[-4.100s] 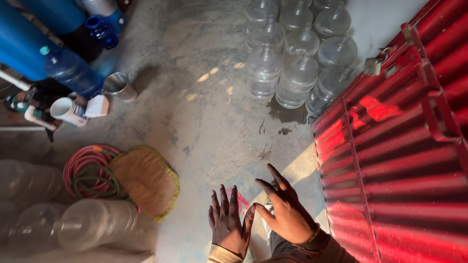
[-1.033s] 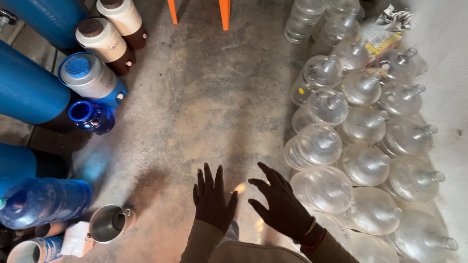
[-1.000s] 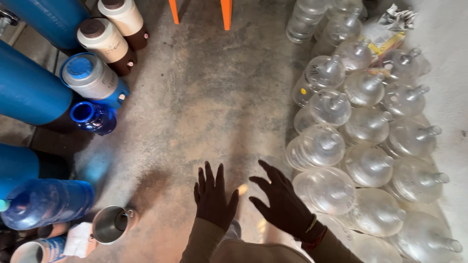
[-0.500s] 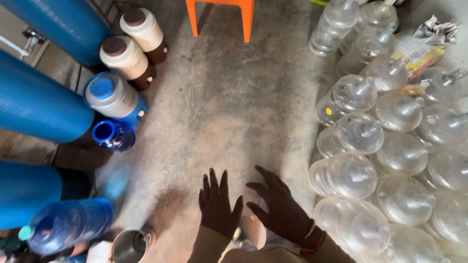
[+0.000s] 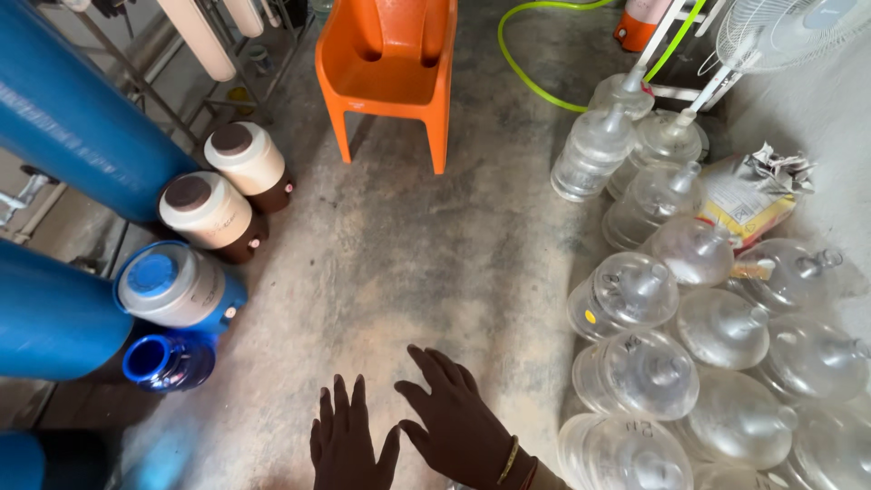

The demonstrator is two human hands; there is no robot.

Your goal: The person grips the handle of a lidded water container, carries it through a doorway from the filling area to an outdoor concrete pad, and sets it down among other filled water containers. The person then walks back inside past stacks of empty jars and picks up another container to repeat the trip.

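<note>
My left hand (image 5: 347,447) hangs low over the concrete floor (image 5: 408,263), fingers spread, holding nothing. Beside it my right hand (image 5: 458,419) is also spread and empty, a bangle on its wrist. Just right of my right hand stand several clear large water bottles (image 5: 640,367) packed together on the floor; the hand does not touch them. To the left, a dark blue jug (image 5: 168,360) sits next to a blue-and-white water cooler (image 5: 174,286).
Big blue cylinders (image 5: 68,118) line the left side, with two cream-and-brown coolers (image 5: 227,186) before them. An orange plastic chair (image 5: 392,63) stands at the far middle. A green hose (image 5: 535,82), a white fan (image 5: 780,27) and a yellow bag (image 5: 748,195) lie at the right.
The view has swung up and forward across the room: the chair, fan and hose have come into sight. Both hands stay spread and empty near the bottom edge.
</note>
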